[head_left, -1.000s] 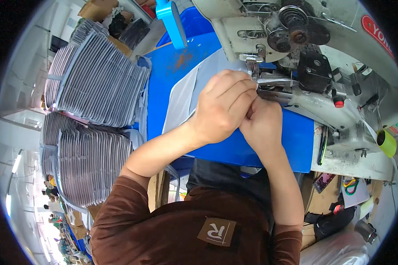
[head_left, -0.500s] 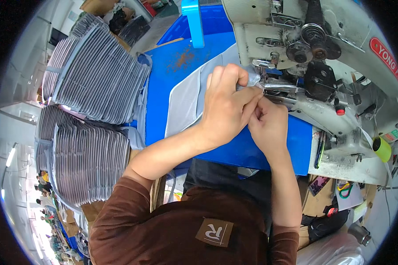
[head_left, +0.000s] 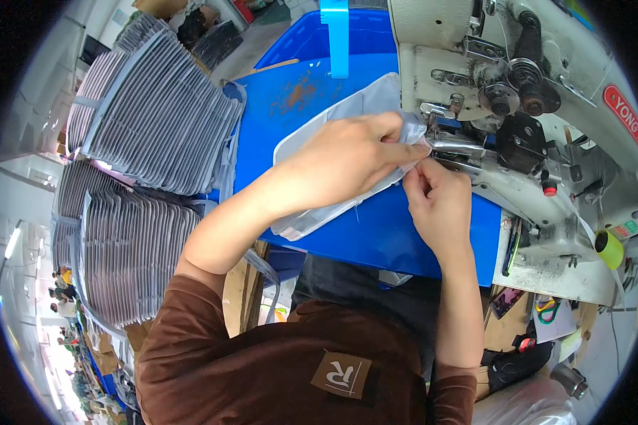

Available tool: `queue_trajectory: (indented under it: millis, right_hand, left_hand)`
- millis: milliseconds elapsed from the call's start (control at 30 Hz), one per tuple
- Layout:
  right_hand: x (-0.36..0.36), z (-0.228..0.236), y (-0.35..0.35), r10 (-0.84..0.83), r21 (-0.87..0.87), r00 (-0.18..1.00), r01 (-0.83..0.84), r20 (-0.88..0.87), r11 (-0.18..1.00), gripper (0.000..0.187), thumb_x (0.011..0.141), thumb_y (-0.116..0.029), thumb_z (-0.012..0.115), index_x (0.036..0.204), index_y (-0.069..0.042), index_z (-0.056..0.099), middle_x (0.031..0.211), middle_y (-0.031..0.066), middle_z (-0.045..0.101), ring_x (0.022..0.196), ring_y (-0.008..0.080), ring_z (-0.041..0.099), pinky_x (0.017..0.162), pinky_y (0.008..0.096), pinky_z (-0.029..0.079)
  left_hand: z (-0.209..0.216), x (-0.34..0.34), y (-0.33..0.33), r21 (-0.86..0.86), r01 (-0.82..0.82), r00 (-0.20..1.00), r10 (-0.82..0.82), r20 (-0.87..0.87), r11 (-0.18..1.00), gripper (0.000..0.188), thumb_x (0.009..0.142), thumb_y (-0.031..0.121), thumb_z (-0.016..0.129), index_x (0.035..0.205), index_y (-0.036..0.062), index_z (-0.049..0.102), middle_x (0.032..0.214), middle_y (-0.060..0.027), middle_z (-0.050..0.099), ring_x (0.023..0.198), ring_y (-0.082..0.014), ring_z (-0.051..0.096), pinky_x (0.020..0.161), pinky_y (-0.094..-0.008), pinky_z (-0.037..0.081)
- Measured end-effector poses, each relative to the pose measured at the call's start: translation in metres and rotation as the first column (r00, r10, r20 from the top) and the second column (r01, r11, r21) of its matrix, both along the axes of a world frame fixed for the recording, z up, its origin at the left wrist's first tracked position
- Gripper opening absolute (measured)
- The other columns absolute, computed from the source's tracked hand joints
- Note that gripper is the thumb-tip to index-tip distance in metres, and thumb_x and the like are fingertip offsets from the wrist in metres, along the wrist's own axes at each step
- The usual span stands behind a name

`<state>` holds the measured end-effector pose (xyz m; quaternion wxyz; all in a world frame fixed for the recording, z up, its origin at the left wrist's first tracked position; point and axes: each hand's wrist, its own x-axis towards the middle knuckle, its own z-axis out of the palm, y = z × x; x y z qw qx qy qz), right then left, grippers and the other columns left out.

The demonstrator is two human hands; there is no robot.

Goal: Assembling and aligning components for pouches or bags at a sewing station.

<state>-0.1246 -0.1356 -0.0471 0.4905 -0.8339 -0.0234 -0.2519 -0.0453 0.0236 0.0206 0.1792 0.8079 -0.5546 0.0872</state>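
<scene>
A light grey fabric panel (head_left: 376, 95) with a pale bound edge lies on the blue tabletop (head_left: 376, 234), one end at the sewing machine's metal folder and presser foot (head_left: 457, 142). My left hand (head_left: 358, 152) lies across the panel, fingers bent and closed on its edge right by the foot. Just below and to the right, my right hand (head_left: 439, 198) pinches at the panel's corner beside the folder. The thumb and forefinger of that hand meet, and what lies between them is mostly hidden. Loose thread hangs from the panel's near edge.
Tall strapped stacks of grey panels (head_left: 156, 113) stand at the left. The cream sewing machine (head_left: 432, 71) fills the upper right, with a yellow-green tape roll (head_left: 608, 249) beyond. A blue bracket (head_left: 338, 42) rises at the back before a blue crate (head_left: 290, 42). Scissors (head_left: 547, 310) lie lower right.
The panel has turned, and its near end now shows below my left forearm. My left hand has flattened and tilted over it. My right hand keeps its pinch near the foot.
</scene>
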Motion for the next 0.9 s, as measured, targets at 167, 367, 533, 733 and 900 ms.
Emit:
queue_trajectory:
  millis: [167,367,533,733,900]
  right_hand:
    - [0.001,0.003,-0.001,0.008,-0.043,1.000,-0.007,0.028,0.999,0.015,0.083,-0.006,0.065,0.070,0.000,0.060,0.057,0.0161,0.056,0.048,0.0312,0.058,0.049,0.0377,0.044]
    - [-0.001,0.003,-0.004,0.013,0.019,0.998,-0.012,-0.056,1.000,0.016,0.083,-0.006,0.064,0.070,0.001,0.058,0.055,0.0159,0.054,0.047,0.0302,0.056,0.049,0.0373,0.043]
    - [-0.002,0.005,-0.006,0.029,0.090,0.992,-0.019,-0.121,0.996,0.017,0.084,-0.005,0.064,0.070,0.002,0.058,0.055,0.0156,0.052,0.045,0.0277,0.052,0.049,0.0359,0.042]
    - [-0.003,0.006,-0.007,0.054,0.138,0.993,-0.039,-0.106,0.990,0.017,0.084,-0.005,0.064,0.070,0.002,0.058,0.054,0.0150,0.051,0.044,0.0248,0.051,0.048,0.0351,0.041]
    - [-0.004,0.009,-0.008,0.058,0.079,0.993,-0.050,-0.102,0.996,0.017,0.083,-0.003,0.064,0.069,0.003,0.057,0.054,0.0156,0.052,0.045,0.0279,0.053,0.048,0.0358,0.041]
  left_hand:
    - [0.002,0.000,0.000,0.036,-0.022,0.999,0.021,0.048,0.999,0.041,0.084,0.009,0.067,0.124,0.0178,0.068,0.081,-0.0077,0.052,0.068,-0.0261,0.057,0.059,-0.0366,0.047]
    - [0.004,0.000,-0.004,0.064,0.008,0.996,-0.014,0.089,0.998,0.037,0.085,0.013,0.067,0.122,0.0159,0.068,0.080,-0.0082,0.052,0.065,-0.0268,0.057,0.056,-0.0383,0.046]
    - [0.002,0.007,-0.008,-0.041,0.059,0.998,-0.058,0.007,0.997,0.031,0.083,0.012,0.070,0.115,0.0127,0.071,0.075,-0.0088,0.054,0.063,-0.0274,0.057,0.054,-0.0385,0.045]
    - [-0.013,0.013,-0.007,-0.281,0.036,0.978,-0.092,-0.187,0.959,0.028,0.077,0.005,0.075,0.104,0.0081,0.073,0.078,-0.0065,0.059,0.060,-0.0178,0.058,0.053,-0.0315,0.044]
    - [-0.014,0.012,-0.023,-0.406,-0.159,0.962,0.049,-0.268,0.900,0.035,0.073,0.007,0.075,0.105,0.0030,0.063,0.090,-0.0127,0.058,0.083,-0.0284,0.061,0.075,-0.0371,0.049]
